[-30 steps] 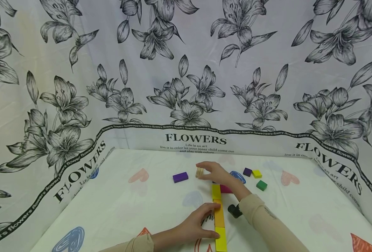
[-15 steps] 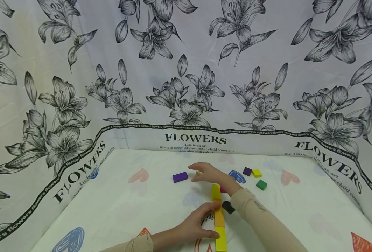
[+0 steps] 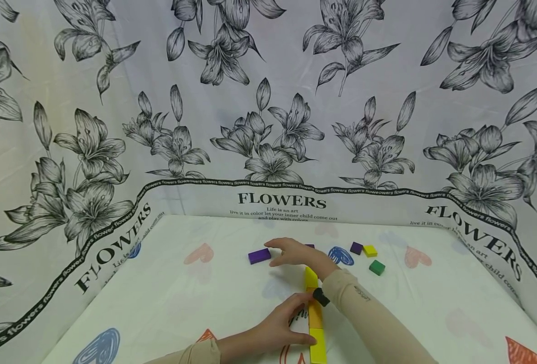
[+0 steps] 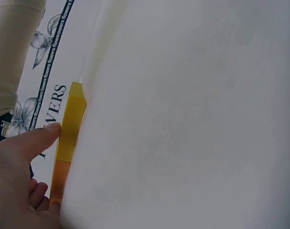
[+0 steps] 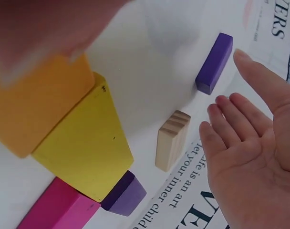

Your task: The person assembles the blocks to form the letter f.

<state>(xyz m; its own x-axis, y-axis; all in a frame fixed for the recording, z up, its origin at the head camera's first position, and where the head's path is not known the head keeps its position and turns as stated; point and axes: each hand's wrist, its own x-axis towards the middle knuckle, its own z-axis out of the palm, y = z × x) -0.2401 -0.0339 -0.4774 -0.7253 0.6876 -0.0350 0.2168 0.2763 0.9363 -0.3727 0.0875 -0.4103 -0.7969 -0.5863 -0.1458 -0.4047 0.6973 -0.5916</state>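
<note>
My right hand (image 3: 297, 254) reaches over the cloth with thumb and fingers apart beside a purple block (image 3: 259, 256); nothing is in its grasp. In the right wrist view, a natural wood block (image 5: 170, 145) stands near the fingers; the hand hides it from the head view. My left hand (image 3: 273, 324) touches the left side of a column of blocks with thumb and fingertips spread along it. That column has a near yellow block (image 3: 318, 349), an orange block (image 3: 315, 315) and a far yellow block (image 3: 311, 278).
Past the column's far end lie a magenta block (image 5: 59, 205) and another purple block (image 5: 128, 195). Farther right on the cloth sit small dark purple (image 3: 356, 247), yellow (image 3: 370, 251) and green (image 3: 377, 267) blocks. Flower-printed fabric (image 3: 273, 131) rises behind.
My right hand has moved left, from around the wood block toward the purple block. The wood block and magenta block have become hidden in the head view. The left hand stays put.
</note>
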